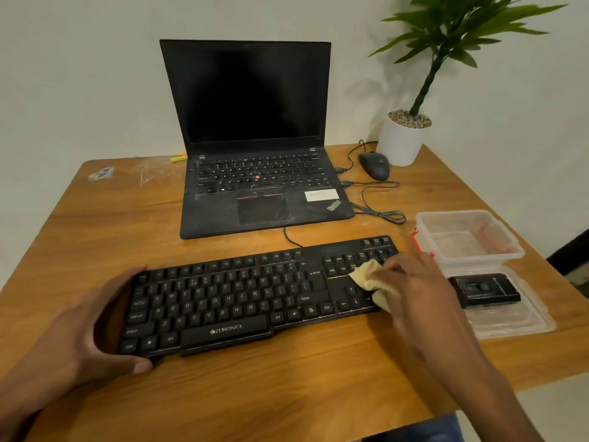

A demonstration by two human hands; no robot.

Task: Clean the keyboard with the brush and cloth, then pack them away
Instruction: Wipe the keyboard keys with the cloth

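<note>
A black keyboard lies across the wooden table in front of me. My left hand grips its left end, fingers over the far edge and thumb at the near corner. My right hand holds a pale yellow cloth and presses it onto the number pad at the keyboard's right end. A black brush lies on a clear plastic lid just right of the keyboard.
A clear plastic box stands open behind the lid. An open black laptop sits at the back, with cables, a black mouse and a white potted plant to its right.
</note>
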